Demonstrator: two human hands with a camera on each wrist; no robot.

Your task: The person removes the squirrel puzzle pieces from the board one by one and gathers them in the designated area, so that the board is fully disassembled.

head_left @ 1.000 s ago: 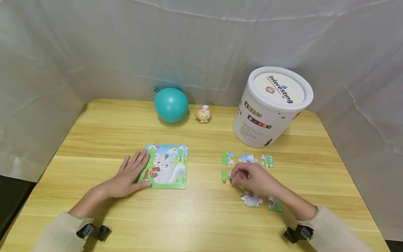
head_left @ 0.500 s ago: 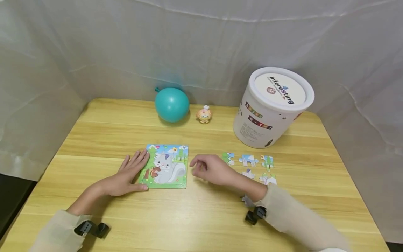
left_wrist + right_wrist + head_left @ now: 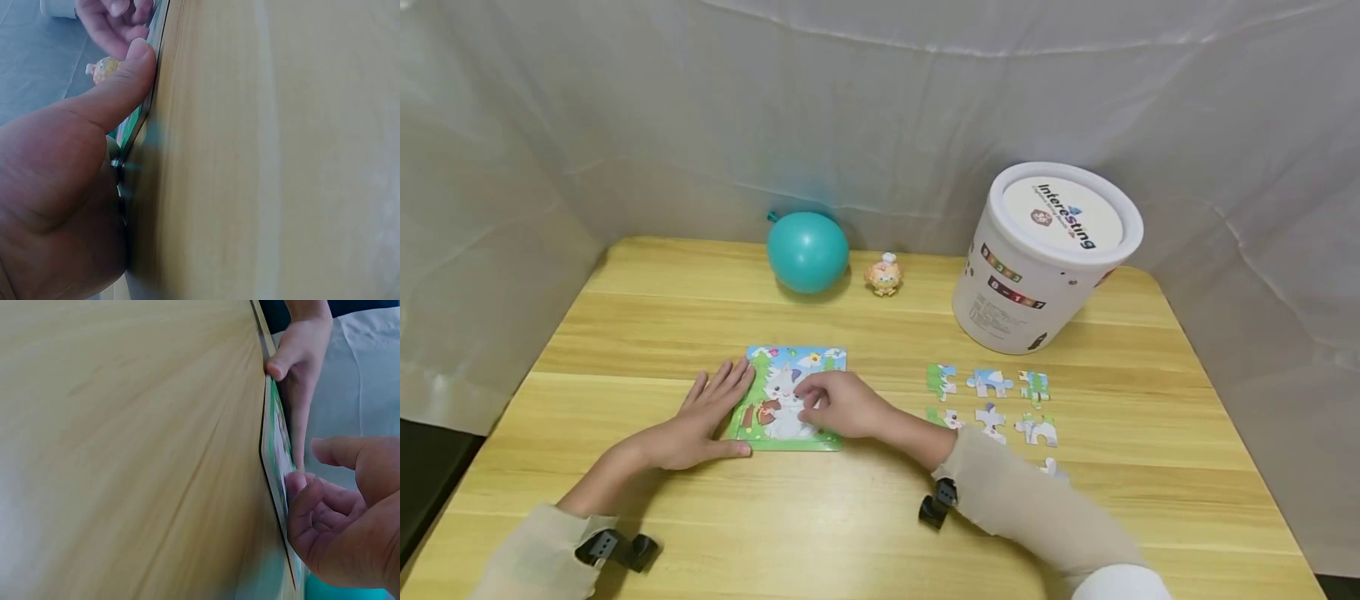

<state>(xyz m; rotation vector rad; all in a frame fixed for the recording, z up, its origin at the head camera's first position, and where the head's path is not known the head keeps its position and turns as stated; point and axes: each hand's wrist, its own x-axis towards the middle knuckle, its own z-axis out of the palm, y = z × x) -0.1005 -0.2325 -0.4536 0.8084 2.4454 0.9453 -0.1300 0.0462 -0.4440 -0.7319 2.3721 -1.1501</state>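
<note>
A square jigsaw puzzle point(image 3: 778, 379) with a grey squirrel picture lies flat on the table. My left hand point(image 3: 703, 425) rests with straight fingers along its left side; in the left wrist view the thumb point(image 3: 128, 78) lies by the board's edge. Over the picture's right half is my right hand point(image 3: 850, 406). In the right wrist view its curled fingertips point(image 3: 295, 482) touch the puzzle's face, the thumb point(image 3: 337, 452) stands apart, and no loose piece shows between them. To the right lie several loose jigsaw pieces point(image 3: 991, 383) in rows, some hidden by the right sleeve.
A white lidded bucket point(image 3: 1022, 292) stands at the back right. Near the back edge sit a teal balloon point(image 3: 808, 252) and a small chick figurine point(image 3: 884, 276). Pale cloth point(image 3: 880, 125) hangs behind the wooden table point(image 3: 820, 525).
My right hand has gone left from the loose pieces to the puzzle and now touches its face. More loose pieces show behind it. The left hand has barely moved.
</note>
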